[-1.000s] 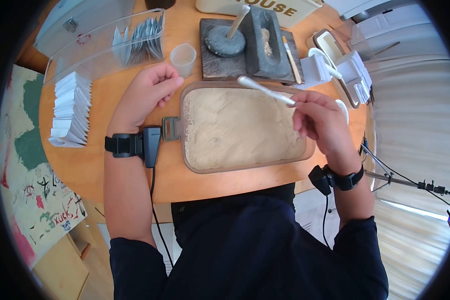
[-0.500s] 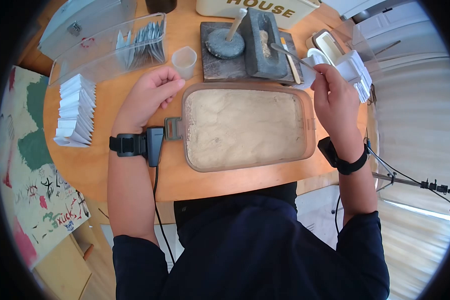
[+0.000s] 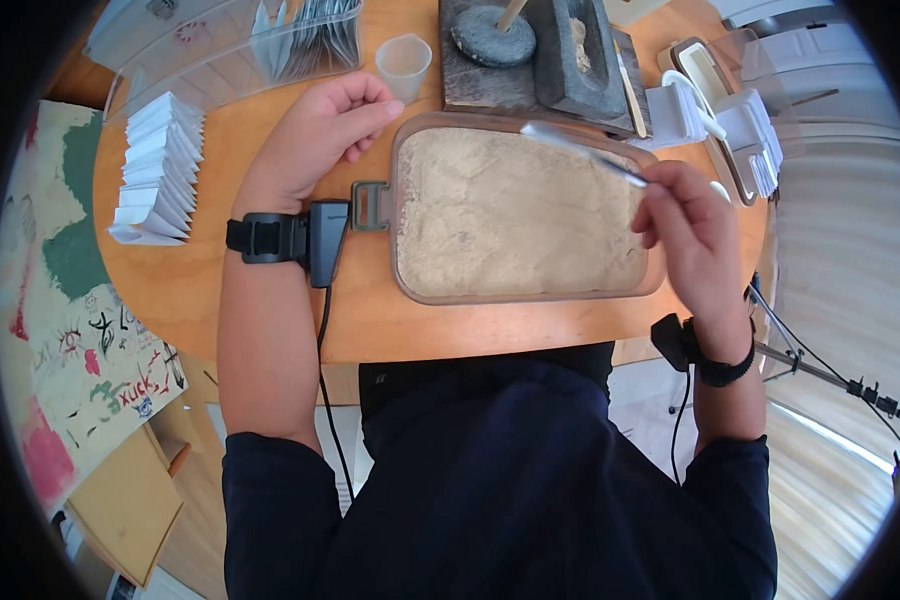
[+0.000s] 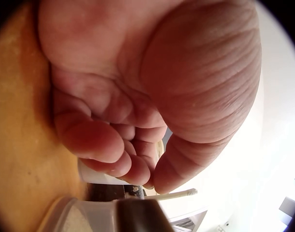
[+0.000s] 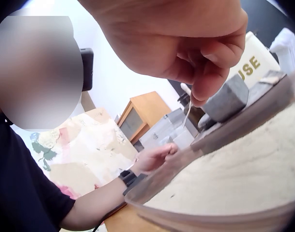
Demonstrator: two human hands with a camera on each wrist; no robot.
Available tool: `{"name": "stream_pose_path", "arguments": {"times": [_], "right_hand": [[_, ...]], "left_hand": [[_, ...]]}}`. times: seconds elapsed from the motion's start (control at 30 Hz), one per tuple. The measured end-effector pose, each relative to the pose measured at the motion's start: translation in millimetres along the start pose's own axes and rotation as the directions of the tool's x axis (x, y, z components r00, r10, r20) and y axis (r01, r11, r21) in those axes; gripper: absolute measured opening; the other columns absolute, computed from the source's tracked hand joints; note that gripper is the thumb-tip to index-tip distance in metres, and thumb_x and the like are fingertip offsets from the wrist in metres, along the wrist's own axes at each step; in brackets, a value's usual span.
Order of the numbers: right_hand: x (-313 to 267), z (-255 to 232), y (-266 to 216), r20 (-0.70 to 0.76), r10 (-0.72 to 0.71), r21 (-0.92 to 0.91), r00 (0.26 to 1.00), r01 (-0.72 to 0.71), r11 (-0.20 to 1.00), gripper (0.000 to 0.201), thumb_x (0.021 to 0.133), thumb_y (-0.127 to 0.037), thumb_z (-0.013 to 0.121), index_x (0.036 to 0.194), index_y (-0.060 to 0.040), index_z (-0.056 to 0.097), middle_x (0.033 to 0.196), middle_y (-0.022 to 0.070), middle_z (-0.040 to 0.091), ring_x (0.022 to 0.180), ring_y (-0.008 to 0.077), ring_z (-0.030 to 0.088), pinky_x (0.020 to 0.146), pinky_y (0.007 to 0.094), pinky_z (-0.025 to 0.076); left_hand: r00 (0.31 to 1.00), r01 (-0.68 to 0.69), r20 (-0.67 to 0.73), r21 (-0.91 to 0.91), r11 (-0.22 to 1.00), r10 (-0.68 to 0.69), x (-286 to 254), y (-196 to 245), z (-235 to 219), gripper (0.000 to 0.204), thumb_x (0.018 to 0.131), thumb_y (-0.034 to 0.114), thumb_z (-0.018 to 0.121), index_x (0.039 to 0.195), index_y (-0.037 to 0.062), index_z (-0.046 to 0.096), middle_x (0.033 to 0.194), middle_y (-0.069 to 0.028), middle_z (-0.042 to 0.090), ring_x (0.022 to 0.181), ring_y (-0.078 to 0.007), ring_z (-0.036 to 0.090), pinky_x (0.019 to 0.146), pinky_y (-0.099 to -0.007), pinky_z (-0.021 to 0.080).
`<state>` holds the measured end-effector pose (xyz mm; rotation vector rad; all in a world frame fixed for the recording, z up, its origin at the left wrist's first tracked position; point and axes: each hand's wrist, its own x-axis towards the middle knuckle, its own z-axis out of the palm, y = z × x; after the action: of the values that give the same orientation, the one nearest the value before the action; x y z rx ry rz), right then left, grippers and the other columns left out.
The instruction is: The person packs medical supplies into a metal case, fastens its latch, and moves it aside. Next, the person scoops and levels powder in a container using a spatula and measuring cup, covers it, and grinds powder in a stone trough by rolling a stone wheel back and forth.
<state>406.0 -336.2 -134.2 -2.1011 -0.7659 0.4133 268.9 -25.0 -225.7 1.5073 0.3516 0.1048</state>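
Note:
In the head view my right hand [image 3: 695, 235] pinches a slim metal spoon [image 3: 588, 157] by its handle end. The spoon points left over the back right part of a brownish see-through container [image 3: 530, 299], which is filled with pale tan powder [image 3: 520, 215]. My left hand [image 3: 320, 130] rests on the table left of the container, fingers loosely curled and holding nothing. Just beyond its fingertips stands a small clear plastic cup [image 3: 404, 62]. The left wrist view shows the curled fingers [image 4: 96, 140] with the thumb tip close to them.
Behind the container, a dark board [image 3: 490, 97] carries a grey stone trough [image 3: 570, 85], a round stone disc [image 3: 493, 45] with a stick, and a brush [image 3: 631, 97]. Folded white papers [image 3: 160, 175] lie at left, near a clear box [image 3: 200, 75] of packets. More white papers [image 3: 748, 130] stand right.
The right hand swung the spoon toward the stone trough, then came back nearer, over the powder container. The left hand has kept its place by the cup. The head view has tilted down.

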Motion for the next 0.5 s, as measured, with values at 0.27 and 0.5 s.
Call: {"name": "stream_pose_path", "arguments": {"times": [0.27,0.5], "right_hand": [[29.1,48.0,-1.1,0.226,-0.323,-0.319,0.919,0.383,0.867,0.011,0.088,-0.003,0.058,0.096,-0.0005,0.065,0.067,0.0146,0.065,0.063,0.0311,0.065,0.059,0.0391,0.05],[33.6,51.3,-0.2,0.214,-0.294,-0.329,0.931,0.352,0.876,0.012,0.087,-0.003,0.057,0.095,-0.0006,0.065,0.069,0.0144,0.066,0.067,0.0322,0.067,0.061,0.0406,0.051]], "left_hand": [[1.0,-0.004,-0.012,-0.011,1.0,0.004,-0.9,-1.2,-1.6,0.011,0.096,0.021,0.063,0.091,0.0125,0.059,0.075,0.0096,0.05,0.067,-0.0011,0.044,0.06,-0.0178,0.036],[1.0,-0.03,0.006,0.016,0.999,0.03,0.5,-1.1,-1.1,0.012,0.096,0.021,0.063,0.089,0.0119,0.06,0.074,0.0094,0.05,0.067,-0.001,0.044,0.059,-0.0176,0.036]]}}
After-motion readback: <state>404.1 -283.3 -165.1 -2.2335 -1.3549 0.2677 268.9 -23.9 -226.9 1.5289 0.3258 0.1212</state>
